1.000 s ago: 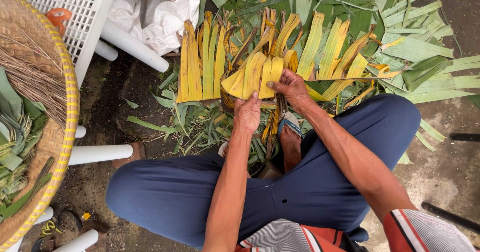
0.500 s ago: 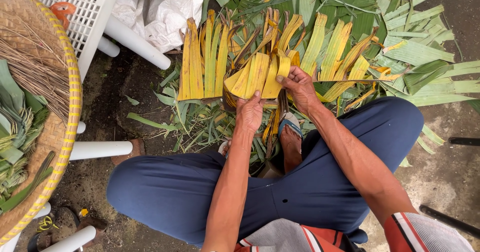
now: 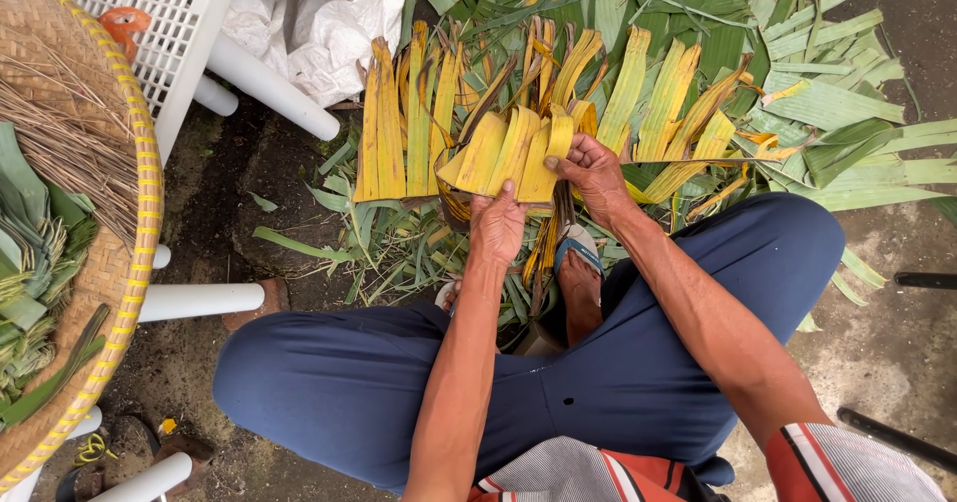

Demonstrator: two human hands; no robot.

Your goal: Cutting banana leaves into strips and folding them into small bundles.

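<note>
Leaf bundle: a fan of yellow leaf strips (image 3: 508,153) sits between both hands, above the person's crossed legs and over the loose leaves on the ground.
Left hand: the left hand (image 3: 496,225) is closed on the lower edge of the bundle, thumb on top, palm under the strips, forearm running straight up from the lap.
Right hand: the right hand (image 3: 593,168) is closed in a pinch on the right end of the bundle, fingers curled over the strip tips, wrist bent inward, elbow out over the right knee.
Risk, slipping: the strips overlap loosely; a slack pinch at either end probably lets single strips slide out and drop among the leaf pile (image 3: 698,93) below, where they are hard to tell apart.
Risk, tearing: the strips look dry and split along the grain; a sharp fold or a hard pull at the right end may tear them.
Risk, uneven stack: the left ends fan apart; pressing them together without squaring them likely leaves a skewed bundle.
Risk, footing: the sandalled foot (image 3: 578,273) lies just under the bundle, so dropped strips may catch beneath it.
Surroundings: a woven basket (image 3: 140,193) with green folded leaves stands at the left, well apart from the hands; a white plastic chair (image 3: 199,23) and a white sack (image 3: 319,13) lie beyond it.
</note>
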